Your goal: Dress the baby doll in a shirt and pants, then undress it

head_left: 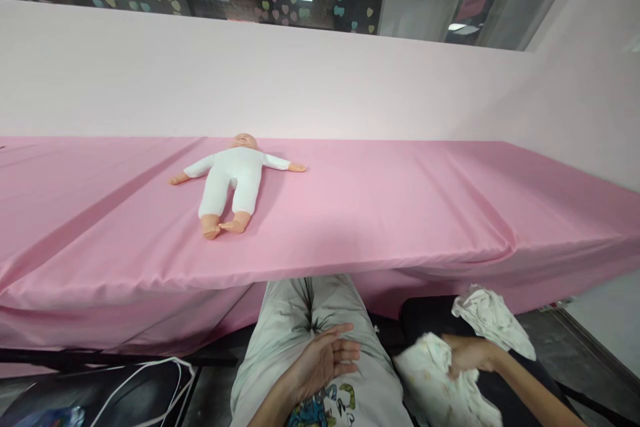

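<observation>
A baby doll (pixel 233 180) in a white bodysuit lies on its back on the pink-covered table (pixel 390 207), head toward the wall, arms spread. My left hand (pixel 325 360) rests open on my lap with fingers stretched out, holding nothing. Low at the right, my right hand (pixel 467 353) is closed on a bundle of white patterned cloth (pixel 440 380). Another piece of that cloth (pixel 493 317) sticks up behind the hand, over a dark seat. Both hands are below the table's front edge, well away from the doll.
A pale pink wall (pixel 320 80) backs the table. The pink sheet hangs over the front edge in folds. White cables (pixel 145 380) lie on the floor at lower left. A black chair seat (pixel 430 317) stands at my right. Grey floor shows at far right.
</observation>
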A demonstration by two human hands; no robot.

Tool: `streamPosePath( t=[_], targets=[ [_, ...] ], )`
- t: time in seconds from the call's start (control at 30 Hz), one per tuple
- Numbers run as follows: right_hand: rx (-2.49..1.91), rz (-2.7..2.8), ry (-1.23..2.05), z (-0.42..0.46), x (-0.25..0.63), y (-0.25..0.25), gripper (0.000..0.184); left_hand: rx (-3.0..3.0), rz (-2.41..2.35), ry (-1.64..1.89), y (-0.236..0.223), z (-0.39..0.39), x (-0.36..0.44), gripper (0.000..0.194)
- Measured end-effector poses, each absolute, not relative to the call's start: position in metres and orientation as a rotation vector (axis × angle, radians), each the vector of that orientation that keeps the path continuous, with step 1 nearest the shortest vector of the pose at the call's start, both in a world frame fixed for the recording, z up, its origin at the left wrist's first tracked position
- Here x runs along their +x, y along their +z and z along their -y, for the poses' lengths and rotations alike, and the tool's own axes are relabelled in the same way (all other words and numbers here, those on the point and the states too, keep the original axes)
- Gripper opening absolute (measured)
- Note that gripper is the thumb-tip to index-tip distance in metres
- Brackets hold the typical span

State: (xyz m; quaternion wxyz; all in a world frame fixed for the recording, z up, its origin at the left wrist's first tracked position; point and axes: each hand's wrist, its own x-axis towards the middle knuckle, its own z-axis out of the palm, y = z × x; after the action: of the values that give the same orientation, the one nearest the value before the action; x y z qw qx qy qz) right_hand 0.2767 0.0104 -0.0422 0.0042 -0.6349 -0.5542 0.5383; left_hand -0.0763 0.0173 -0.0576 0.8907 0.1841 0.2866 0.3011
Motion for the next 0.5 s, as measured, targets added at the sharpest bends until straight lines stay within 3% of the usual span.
streamPosePath(
  t=[0.07, 0.13, 0.3, 0.4, 0.5],
  targets=[
    [-1.797, 1.665, 1.741, -0.033, 0.267, 0.017, 0.047, 0.394, -0.608, 0.617, -0.057, -0.017, -0.077, 0.035],
    [-1.733, 1.707, 1.508, -0.056, 0.263, 0.092, 0.043, 0.409, -0.608, 0.615, -0.056, -0.017, -0.077, 0.03],
    [-1.491, 1.878, 0.336, -0.118, 0.242, 0.256, 0.033, 0.417, -0.643, 0.641, -0.059, -0.017, -0.075, 0.023],
    [-1.344, 2.12, -0.39, -0.163, 0.22, 0.28, 0.021, 0.431, -0.658, 0.651, -0.06, -0.017, -0.074, 0.023],
    [-1.34, 2.318, -0.528, -0.204, 0.205, 0.239, 0.043, 0.501, -0.639, 0.631, -0.054, -0.016, -0.077, 0.022]
  ],
)
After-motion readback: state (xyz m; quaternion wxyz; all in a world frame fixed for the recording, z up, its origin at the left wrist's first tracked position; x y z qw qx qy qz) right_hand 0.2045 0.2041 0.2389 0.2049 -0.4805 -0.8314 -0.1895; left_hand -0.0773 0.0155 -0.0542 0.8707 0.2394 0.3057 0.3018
